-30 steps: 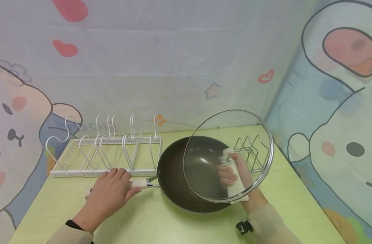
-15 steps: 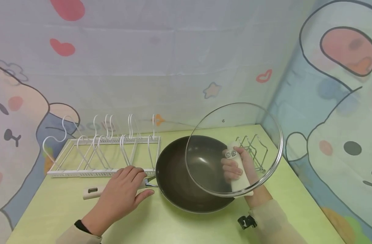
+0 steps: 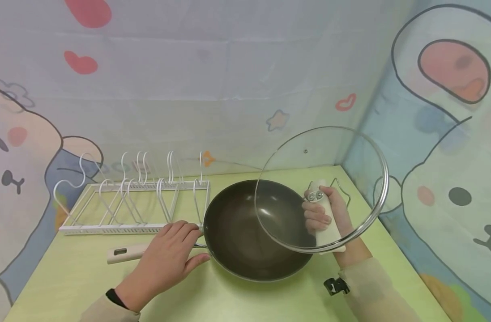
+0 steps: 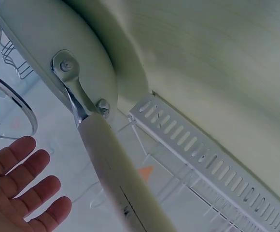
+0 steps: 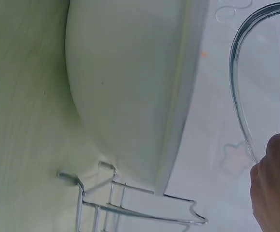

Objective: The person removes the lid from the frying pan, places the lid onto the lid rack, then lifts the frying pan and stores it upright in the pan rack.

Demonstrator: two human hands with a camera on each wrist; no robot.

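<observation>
A dark wok (image 3: 249, 237) with a pale long handle (image 3: 124, 253) rests on the table in the head view, its handle pointing left. My left hand (image 3: 170, 250) hovers by that handle with its fingers extended; in the left wrist view the fingers (image 4: 38, 186) spread beside the pale handle (image 4: 118, 169), apart from it. My right hand (image 3: 343, 214) grips the white upright handle (image 3: 327, 226) of a clear glass lid (image 3: 322, 161). Tilted up, the lid overlaps the wok's right side in the head view. In the right wrist view, the lid's metal rim (image 5: 235, 72) curves above my hand (image 5: 277, 179).
A white slotted pot rack (image 3: 108, 229) stands left of the wok, near the back wall. A small wire rack (image 5: 145, 215) is behind the lid on the right. Cartoon-printed curtains (image 3: 168, 89) surround the light green table (image 3: 229, 299).
My left hand has let go of the wok's handle and slid right along it toward the wok. My right hand has carried the lid up and to the right.
</observation>
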